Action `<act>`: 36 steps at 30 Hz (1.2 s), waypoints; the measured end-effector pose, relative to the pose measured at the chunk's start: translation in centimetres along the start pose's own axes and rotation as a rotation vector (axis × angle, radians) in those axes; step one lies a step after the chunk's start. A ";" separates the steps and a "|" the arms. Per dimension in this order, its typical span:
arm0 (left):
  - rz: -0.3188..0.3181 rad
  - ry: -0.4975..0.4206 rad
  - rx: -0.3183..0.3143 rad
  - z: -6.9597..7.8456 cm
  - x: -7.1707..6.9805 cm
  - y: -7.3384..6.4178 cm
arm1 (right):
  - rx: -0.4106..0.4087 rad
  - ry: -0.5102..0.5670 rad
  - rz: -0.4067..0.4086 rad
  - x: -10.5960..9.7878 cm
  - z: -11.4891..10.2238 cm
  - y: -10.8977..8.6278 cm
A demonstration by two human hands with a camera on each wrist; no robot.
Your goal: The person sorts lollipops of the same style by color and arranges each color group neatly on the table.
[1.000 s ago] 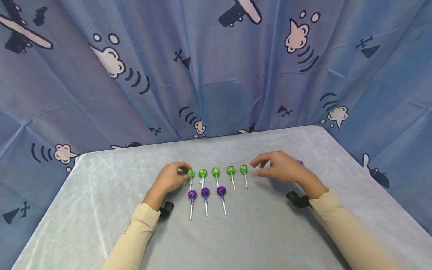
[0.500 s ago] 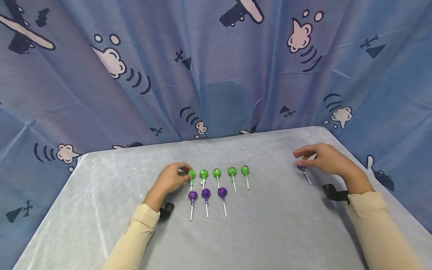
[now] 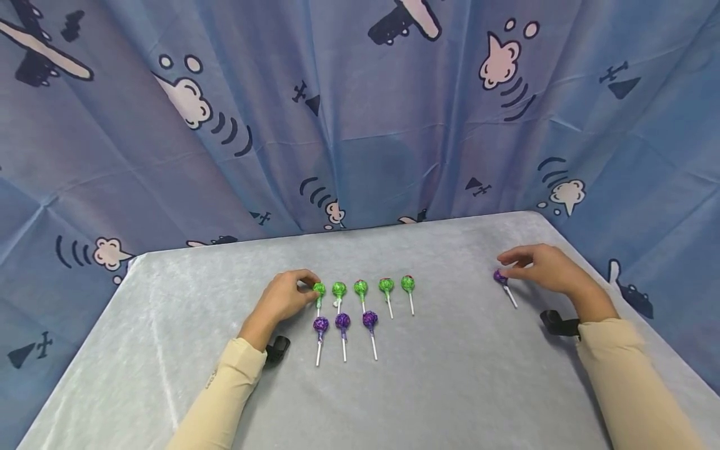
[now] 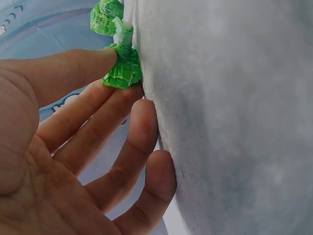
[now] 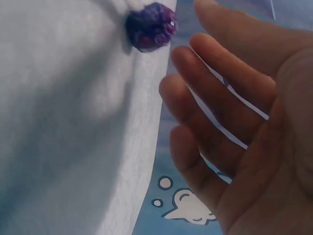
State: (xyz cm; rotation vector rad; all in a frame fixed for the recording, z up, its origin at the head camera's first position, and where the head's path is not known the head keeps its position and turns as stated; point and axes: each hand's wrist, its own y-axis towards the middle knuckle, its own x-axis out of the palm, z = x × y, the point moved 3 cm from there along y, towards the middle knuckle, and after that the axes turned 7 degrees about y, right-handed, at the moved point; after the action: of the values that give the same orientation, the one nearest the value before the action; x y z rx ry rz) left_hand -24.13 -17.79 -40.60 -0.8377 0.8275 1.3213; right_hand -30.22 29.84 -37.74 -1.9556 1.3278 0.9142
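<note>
My left hand pinches the wrapped head of the leftmost green lollipop between thumb and fingers. The left wrist view shows the thumb on the green wrapper, the other fingers resting by the cloth. More green lollipops continue that row to the right, such as the end one. Three purple lollipops, the middle one among them, lie in a row below. Far right, my right hand hovers beside a lone purple lollipop. In the right wrist view its fingers are apart from the purple head.
A grey-white cloth covers the table. Behind and beside it hangs a blue curtain with cartoon prints. Black wrist cameras sit under the left wrist and the right wrist.
My right hand has moved right, from beside the end of the green row to the lone purple lollipop, whose stick now shows. My left hand has stayed on its green lollipop.
</note>
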 end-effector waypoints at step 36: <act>0.015 0.003 -0.007 0.0 0.2 0.0 | 0.038 -0.054 0.002 -0.3 2.5 -0.1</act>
State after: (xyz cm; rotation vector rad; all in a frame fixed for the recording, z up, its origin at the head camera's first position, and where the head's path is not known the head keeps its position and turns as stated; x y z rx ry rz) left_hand -24.13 -17.69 -40.72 -0.8404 0.8333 1.3373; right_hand -30.71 31.96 -38.92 -1.8884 1.3081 0.9297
